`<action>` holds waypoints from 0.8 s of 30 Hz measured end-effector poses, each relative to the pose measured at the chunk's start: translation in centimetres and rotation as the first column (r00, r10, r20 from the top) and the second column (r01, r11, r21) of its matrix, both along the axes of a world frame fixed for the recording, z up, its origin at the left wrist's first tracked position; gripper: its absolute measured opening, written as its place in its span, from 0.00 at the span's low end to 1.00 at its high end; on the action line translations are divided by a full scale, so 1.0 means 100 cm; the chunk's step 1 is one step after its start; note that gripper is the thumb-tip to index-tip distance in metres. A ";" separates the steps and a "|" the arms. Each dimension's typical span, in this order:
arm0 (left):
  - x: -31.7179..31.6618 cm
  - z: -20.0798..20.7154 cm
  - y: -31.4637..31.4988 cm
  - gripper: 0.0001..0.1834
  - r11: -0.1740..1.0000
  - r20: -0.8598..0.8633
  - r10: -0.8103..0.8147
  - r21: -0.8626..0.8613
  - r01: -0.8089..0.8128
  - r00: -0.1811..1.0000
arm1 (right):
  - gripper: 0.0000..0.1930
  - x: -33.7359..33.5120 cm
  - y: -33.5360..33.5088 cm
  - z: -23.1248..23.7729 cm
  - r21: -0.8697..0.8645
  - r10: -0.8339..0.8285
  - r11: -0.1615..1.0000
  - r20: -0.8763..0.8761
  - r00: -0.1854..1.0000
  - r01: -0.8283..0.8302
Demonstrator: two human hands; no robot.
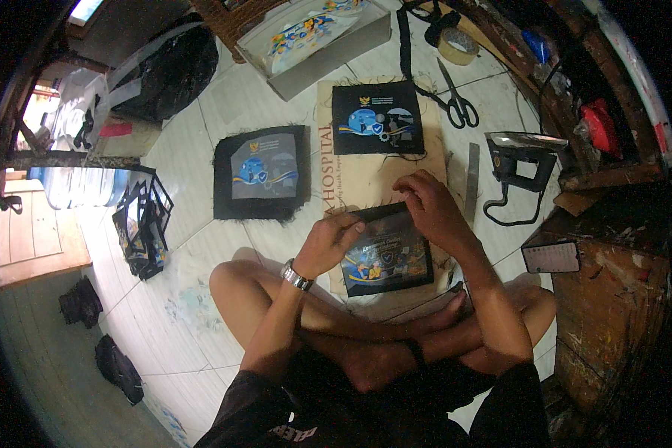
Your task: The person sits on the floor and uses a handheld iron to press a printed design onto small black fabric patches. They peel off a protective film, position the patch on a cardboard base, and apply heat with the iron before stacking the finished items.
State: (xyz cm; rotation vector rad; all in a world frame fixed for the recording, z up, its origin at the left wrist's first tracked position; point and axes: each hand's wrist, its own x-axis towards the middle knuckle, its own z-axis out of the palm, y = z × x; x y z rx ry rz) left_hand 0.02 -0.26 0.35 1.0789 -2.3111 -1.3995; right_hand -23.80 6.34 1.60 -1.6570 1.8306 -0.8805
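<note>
In the head view, we are seeing our two bare hands working over a black printed piece (pixel 387 261), which is lying on a beige board (pixel 366 179) on the tiled floor (pixel 190 201), just in front of our crossed legs (pixel 257 295). Our left hand (pixel 322 245), with a silver watch (pixel 297 275) on its wrist, is holding the upper left corner of this piece, and its fingers (pixel 345 221) are clamping on the edge. Our right hand (pixel 431 211) is bending over the upper right corner; its fingertips are standing close to each other above the top edge, but we cannot tell if they are gripping something. Farther up the same board, a second black printed cloth (pixel 378 119) is lying flat, with frayed edges. To the left, a third frayed cloth (pixel 261 172) is resting on the floor, and beyond it a heap of printed pieces (pixel 143 231) is spreading. On the right side, a grey strip (pixel 472 179) is lying beside the board, near a black iron (pixel 523 166). Black scissors (pixel 461 108) are pointing away from us, toward a tape roll (pixel 458 46). A phone (pixel 551 257) is lying lower right, by a wooden chest (pixel 605 313).
</note>
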 end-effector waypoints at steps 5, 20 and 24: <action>0.002 -0.015 -0.002 0.13 0.980 -0.074 0.026 -0.195 -0.040 0.997 | 0.08 0.007 0.029 -0.005 -0.057 -0.033 0.998 0.014 0.999 0.034; -0.002 -0.014 0.007 0.27 0.966 -0.026 0.075 -0.247 -0.079 0.997 | 0.32 -0.089 0.082 -0.027 -0.216 -0.866 0.314 0.333 0.372 0.924; -0.006 -0.014 0.008 0.26 0.964 -0.009 0.061 -0.260 -0.062 0.998 | 0.38 -0.123 0.072 -0.040 -0.120 -0.841 0.440 0.294 0.455 0.890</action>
